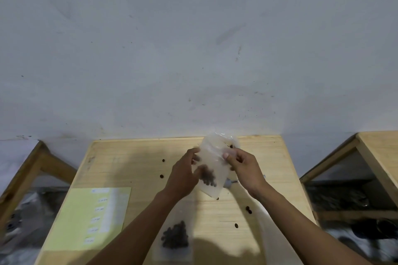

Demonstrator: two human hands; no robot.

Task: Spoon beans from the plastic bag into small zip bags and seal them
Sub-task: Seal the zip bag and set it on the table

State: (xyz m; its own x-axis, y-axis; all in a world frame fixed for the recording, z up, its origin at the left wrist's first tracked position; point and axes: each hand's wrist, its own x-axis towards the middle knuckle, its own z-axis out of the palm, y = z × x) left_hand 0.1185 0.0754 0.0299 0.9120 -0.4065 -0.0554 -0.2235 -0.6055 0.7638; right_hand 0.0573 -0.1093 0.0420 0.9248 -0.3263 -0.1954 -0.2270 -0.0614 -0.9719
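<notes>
1. Small zip bag (212, 170) held up above worktop (133, 163), centre-far, tilted; dark beans (208, 175) bunched in its lower part.
2. Left hand (184, 175) grips bag's left edge, fingers curled round it.
3. Right hand (244, 168) pinches bag's upper right edge, thumb on front.
4. Second bag w/ beans (174, 235) lies flat on worktop, near edge, between forearms.
5. Loose beans (248, 210) scattered on worktop, left and right of hands.
6. Yellow sheet w/ white labels (94, 217) lies near-left.
</notes>
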